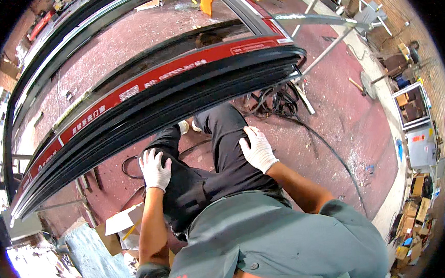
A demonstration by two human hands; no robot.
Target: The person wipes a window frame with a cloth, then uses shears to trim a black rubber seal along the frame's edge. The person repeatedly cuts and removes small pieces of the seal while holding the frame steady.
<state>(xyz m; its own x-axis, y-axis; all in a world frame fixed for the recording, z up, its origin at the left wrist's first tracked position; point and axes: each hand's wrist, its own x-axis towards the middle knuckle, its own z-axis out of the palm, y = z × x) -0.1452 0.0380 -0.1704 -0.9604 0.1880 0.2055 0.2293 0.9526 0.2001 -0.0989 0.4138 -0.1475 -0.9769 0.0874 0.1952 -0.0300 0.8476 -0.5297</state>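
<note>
Both gloved hands lie flat with fingers spread, gripping nothing, the left hand [155,169] and right hand [258,149] on the thighs of the black trousers [223,154], just below the long black frame [169,104] on stands, so rising carelessly might bump it or snag the loose cable [276,102].

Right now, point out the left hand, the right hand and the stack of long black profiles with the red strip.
Left hand in white glove [155,169], head view, back of the hand, on the left thigh.
Right hand in white glove [258,149], head view, back of the hand, on the right thigh.
Stack of long black profiles with red strip [179,98], head view, mid-length black edge.
</note>
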